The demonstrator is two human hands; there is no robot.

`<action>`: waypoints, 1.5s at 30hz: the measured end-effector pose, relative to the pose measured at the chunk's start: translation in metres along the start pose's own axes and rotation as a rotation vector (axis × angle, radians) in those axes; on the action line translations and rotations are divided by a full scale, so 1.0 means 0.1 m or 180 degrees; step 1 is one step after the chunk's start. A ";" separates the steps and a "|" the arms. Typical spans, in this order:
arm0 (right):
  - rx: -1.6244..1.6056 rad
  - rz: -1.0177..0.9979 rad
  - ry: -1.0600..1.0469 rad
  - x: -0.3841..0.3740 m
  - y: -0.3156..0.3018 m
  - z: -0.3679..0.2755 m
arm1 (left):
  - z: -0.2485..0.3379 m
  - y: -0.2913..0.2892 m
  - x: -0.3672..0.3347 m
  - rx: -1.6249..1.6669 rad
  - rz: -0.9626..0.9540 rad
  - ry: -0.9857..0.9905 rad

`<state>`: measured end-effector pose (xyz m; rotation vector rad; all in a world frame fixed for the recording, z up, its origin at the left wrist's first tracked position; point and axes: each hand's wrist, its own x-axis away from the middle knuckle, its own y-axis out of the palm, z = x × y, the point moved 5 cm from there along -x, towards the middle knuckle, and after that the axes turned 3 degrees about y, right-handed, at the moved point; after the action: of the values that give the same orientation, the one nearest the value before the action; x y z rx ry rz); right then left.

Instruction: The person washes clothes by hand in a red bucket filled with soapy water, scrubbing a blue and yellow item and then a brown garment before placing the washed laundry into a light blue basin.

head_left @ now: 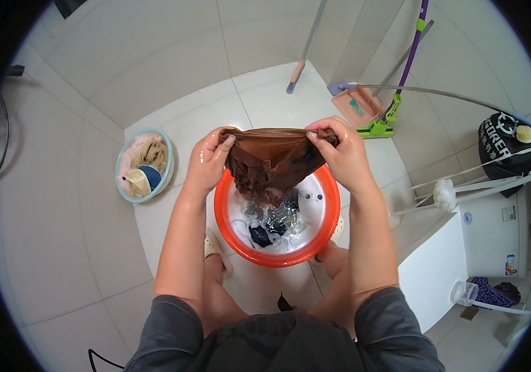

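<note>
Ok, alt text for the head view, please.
Left hand and right hand hold a wet brown cloth stretched over a red-rimmed basin of water and dark fabric; a pale blue basin of laundry sits at left, a purple mop at upper right.

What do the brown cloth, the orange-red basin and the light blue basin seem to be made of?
Brown cloth: thin fabric, fibre uncertain; it folds softly and has a wet sheen. Orange-red basin: probably glossy plastic; its even-coloured rim shows highlights. Light blue basin: likely smooth plastic, its rim evenly coloured.
</note>
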<state>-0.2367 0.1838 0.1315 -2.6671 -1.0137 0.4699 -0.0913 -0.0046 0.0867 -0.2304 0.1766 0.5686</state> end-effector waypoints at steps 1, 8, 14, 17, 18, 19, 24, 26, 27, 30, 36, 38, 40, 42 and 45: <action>0.0142 0.0146 -0.0055 0.02 0.04 0.14 | -0.15 0.06 0.01 0.0068 0.0030 -0.0125; 0.0975 0.0057 0.1371 0.50 0.78 2.35 | -2.14 0.58 0.40 -0.1210 -0.0178 -0.0658; 0.1592 -0.0701 0.1106 1.16 1.53 3.36 | -3.23 0.88 1.24 -0.1203 -0.0734 -0.1812; 0.2304 -0.1599 0.1223 1.49 1.81 3.50 | -3.53 0.99 1.60 -0.1870 -0.1397 -0.1596; 0.2555 -0.1987 0.1400 1.55 1.87 3.51 | -3.61 0.98 1.71 -0.2118 -0.1568 -0.1502; 0.2699 -0.2399 0.1651 1.59 1.89 3.58 | -3.63 1.00 1.77 -0.2355 -0.1743 -0.1367; 0.2218 -0.2600 0.2381 1.59 1.78 3.76 | -3.62 0.92 1.67 -0.2222 -0.1999 -0.2260; 0.1464 -0.2080 0.2345 1.38 1.63 3.74 | -3.37 0.80 1.37 -0.1687 -0.1446 -0.2393; 0.0518 -0.1358 0.2637 1.35 1.41 3.93 | -3.19 0.85 1.16 -0.1238 -0.0956 -0.2578; -0.1910 -0.0472 0.3601 0.99 1.43 2.98 | -2.91 0.58 1.07 0.0509 0.0272 -0.2528; -0.3213 0.0225 0.2650 0.65 1.32 1.97 | -1.68 0.59 0.68 0.1589 0.0438 -0.2671; -0.2402 0.0457 0.2004 0.59 1.32 1.65 | -1.38 0.62 0.69 0.1814 0.0545 -0.2562; -0.1346 0.0339 0.1162 0.66 1.32 1.09 | -1.14 0.67 0.75 0.2016 0.0690 -0.2443; -0.1183 -0.0246 0.0695 0.82 1.41 0.68 | -1.15 0.66 0.87 0.2574 0.0903 -0.2222; 0.0283 -0.0115 -0.0018 0.86 1.27 0.41 | -1.05 0.89 0.99 0.3203 0.0840 -0.2387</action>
<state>-0.1158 0.1544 0.0329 -2.5664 -1.0165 0.5033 -0.0684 0.0910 -0.0518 0.9903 -0.2511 0.7262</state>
